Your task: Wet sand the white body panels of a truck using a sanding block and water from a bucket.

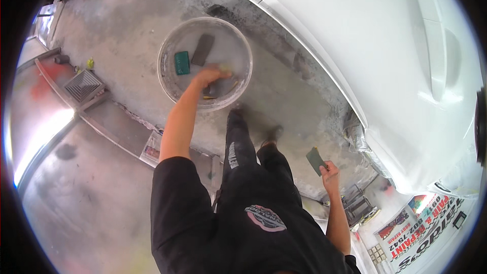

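Note:
A round bucket [159, 66] of cloudy water stands on the floor, holding a teal rectangular block [181, 63], a long dark grey pad [203, 49] and smaller pieces near its lower rim. My left hand [213, 74] reaches into the bucket by a blurry yellowish shape; its fingers are too indistinct to show what, if anything, they hold. My right hand [329, 172], out to the lower right beside my leg, grips a dark green rectangular block [315, 160] with a yellowish edge.
A white car panel [365, 30] with a door handle fills the upper right. The stained concrete floor [116, 25] runs under the bucket and my legs. A square metal grate [84, 86] and a paint-stained wall lie at the left. Signboards [416, 238] stand at the lower right.

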Motion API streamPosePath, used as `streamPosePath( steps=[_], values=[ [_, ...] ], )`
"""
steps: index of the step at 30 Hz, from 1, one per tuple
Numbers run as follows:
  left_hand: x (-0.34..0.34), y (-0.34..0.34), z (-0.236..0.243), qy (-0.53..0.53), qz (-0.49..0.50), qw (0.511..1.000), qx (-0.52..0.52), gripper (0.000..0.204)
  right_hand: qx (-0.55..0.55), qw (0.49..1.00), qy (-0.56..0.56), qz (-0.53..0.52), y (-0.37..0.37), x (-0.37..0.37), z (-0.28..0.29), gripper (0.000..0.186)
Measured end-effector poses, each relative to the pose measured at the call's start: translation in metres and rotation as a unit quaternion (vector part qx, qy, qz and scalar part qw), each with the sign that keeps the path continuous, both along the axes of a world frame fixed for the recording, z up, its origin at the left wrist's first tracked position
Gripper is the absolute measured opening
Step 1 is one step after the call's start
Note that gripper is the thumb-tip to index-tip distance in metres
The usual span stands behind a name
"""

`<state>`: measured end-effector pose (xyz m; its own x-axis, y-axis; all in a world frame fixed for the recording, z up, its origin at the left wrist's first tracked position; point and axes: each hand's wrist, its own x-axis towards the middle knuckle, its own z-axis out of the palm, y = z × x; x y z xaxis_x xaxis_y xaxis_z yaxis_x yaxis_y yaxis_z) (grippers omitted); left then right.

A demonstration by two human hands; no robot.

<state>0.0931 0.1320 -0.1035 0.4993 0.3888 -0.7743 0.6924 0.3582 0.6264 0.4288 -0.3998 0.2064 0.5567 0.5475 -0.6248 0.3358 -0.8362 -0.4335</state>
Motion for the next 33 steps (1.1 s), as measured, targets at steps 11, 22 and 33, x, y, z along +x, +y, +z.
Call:
streamPosePath(
  steps=[11,22,33],
  values=[
    [-0.013,-0.021,0.082,0.067,-0.059,0.896,0.434,0.043,0.016,0.999,-0.05,0.008,0.023,-0.008,0.027,0.018],
    [-0.043,0.026,0.132,-0.15,0.382,0.912,-0.005,0.034,0.066,0.995,-0.069,-0.01,-0.014,0.001,0.028,0.021],
    [0.083,-0.039,0.473,-0.332,0.201,0.872,0.3,0.03,0.077,0.981,-0.162,-0.074,-0.129,0.011,0.015,0.027]
  ],
)
